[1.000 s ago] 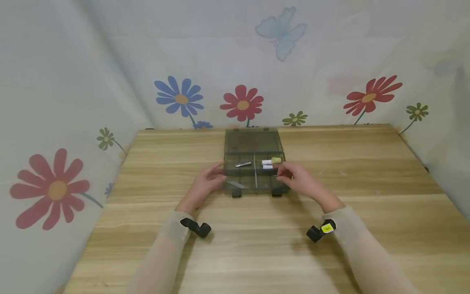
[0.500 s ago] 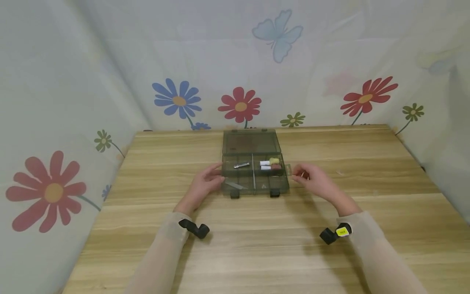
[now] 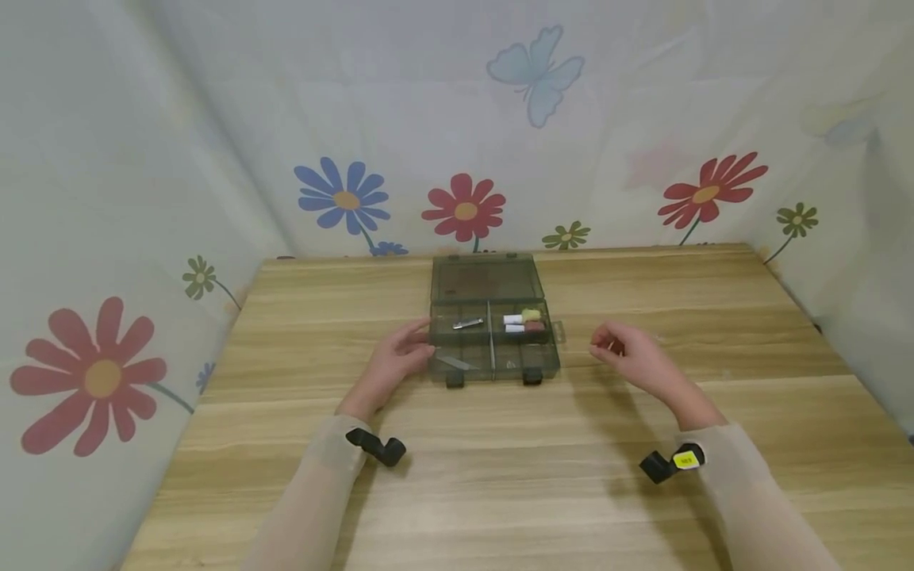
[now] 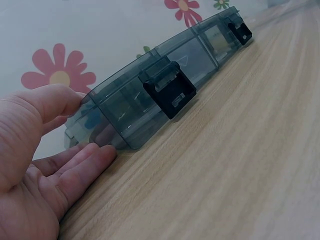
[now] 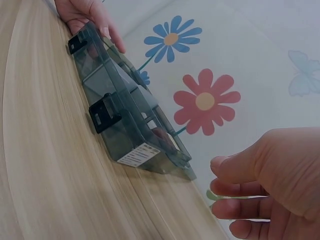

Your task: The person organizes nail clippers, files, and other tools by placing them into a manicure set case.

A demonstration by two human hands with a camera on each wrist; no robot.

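A see-through dark green compartment box (image 3: 524,379) lies on the table with its lid (image 3: 488,277) folded back. In its rear left compartment is a silver nail clipper (image 3: 467,323). The rear right one holds small white pieces (image 3: 512,319) with yellow and dark red ends. A pale flat strip (image 3: 457,363) lies in the front left compartment, and a tiny item (image 3: 510,365), too small to name, in the front right. My left hand (image 3: 395,358) touches the box's left end with thumb and fingertips. My right hand (image 3: 635,361), loosely curled, hovers apart from the box; nothing shows between its fingers.
Two black latches (image 3: 531,377) hang at the box's front edge, and a clear tab (image 3: 559,331) sticks out at its right end. A white label (image 5: 139,154) is on the right end wall. A flower-printed cloth (image 3: 400,103) stands behind the wooden table (image 3: 464,492).
My right hand has moved from the box's right compartments out past its right end, away from the box. My left hand has stayed against the left end.
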